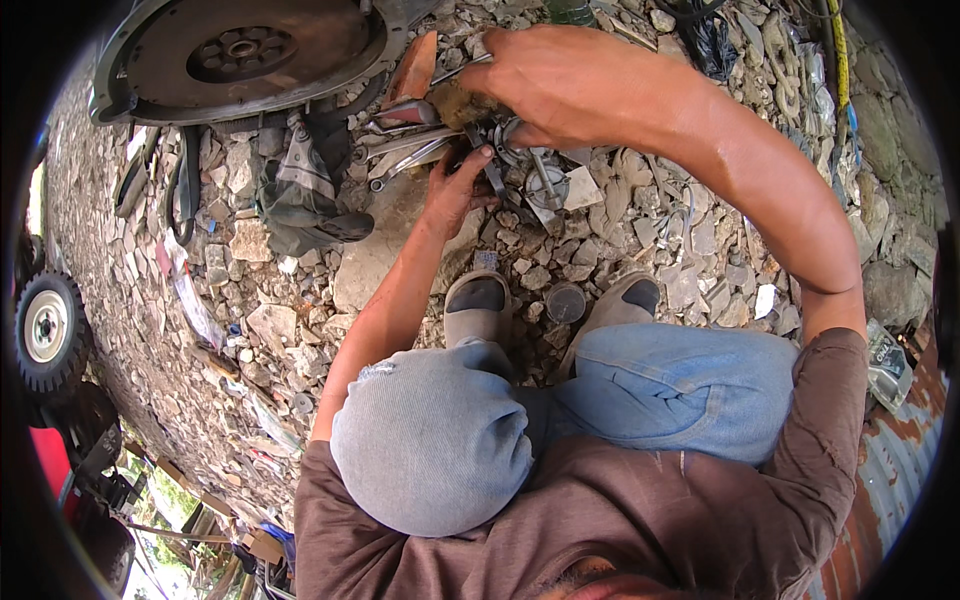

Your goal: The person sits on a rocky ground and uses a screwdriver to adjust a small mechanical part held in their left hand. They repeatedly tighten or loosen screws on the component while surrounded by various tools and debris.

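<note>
My left hand (458,188) grips a dark metal part (492,172), its thumb on top. Just above it, my right hand (535,90) curls its fingers over the work, hiding what they hold; a thin metal rod (450,72) shows beside them. A silvery metal assembly (545,185) lies below the right hand. Left of my hands are spanners (398,166), a tool with a reddish piece (405,114) and a rust-orange fragment (414,66).
Rubble ground (270,325) surrounds my boots (475,315). A large round housing (150,75) lies upper left, above a dark cloth (305,195). A small cylinder (565,303) sits between my boots. A tyred wheel (48,325) stands far left, corrugated rusty sheet (895,470) lower right.
</note>
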Demonstrator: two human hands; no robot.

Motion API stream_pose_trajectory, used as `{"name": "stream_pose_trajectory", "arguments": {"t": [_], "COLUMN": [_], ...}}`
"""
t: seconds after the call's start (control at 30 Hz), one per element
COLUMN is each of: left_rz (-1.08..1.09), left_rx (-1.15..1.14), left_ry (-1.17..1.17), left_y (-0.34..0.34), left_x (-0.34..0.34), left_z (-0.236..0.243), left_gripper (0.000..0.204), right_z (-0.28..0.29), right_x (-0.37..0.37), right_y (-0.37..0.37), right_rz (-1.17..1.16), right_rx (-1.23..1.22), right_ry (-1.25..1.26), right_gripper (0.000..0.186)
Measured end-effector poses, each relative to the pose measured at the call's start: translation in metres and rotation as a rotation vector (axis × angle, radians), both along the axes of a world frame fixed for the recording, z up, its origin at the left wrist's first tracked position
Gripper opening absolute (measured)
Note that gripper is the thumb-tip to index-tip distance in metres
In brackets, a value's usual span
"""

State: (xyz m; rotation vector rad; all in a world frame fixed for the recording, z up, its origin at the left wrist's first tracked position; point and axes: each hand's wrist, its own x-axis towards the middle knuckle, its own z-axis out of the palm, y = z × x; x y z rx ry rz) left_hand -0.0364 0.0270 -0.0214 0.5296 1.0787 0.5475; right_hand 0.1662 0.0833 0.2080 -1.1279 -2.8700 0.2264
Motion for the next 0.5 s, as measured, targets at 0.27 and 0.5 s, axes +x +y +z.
{"name": "stream_pose_trajectory", "arguments": {"t": [0.27,0.5], "left_rz": [-0.004,0.008], "left_rx": [-0.017,-0.016], "left_ry": [-0.004,-0.003], "left_y": [0.0,-0.001], "left_x": [0.0,-0.002], "left_z": [-0.002,-0.003], "left_gripper": [0.093,0.096], "right_z": [0.0,0.024], "right_x": [0.0,0.004], "right_y": [0.002,0.002], "right_rz": [0.025,0.033], "right_rx": [0.116,0.104], "right_ry": [-0.018,-0.237], "right_gripper": [0.019,0.016]}}
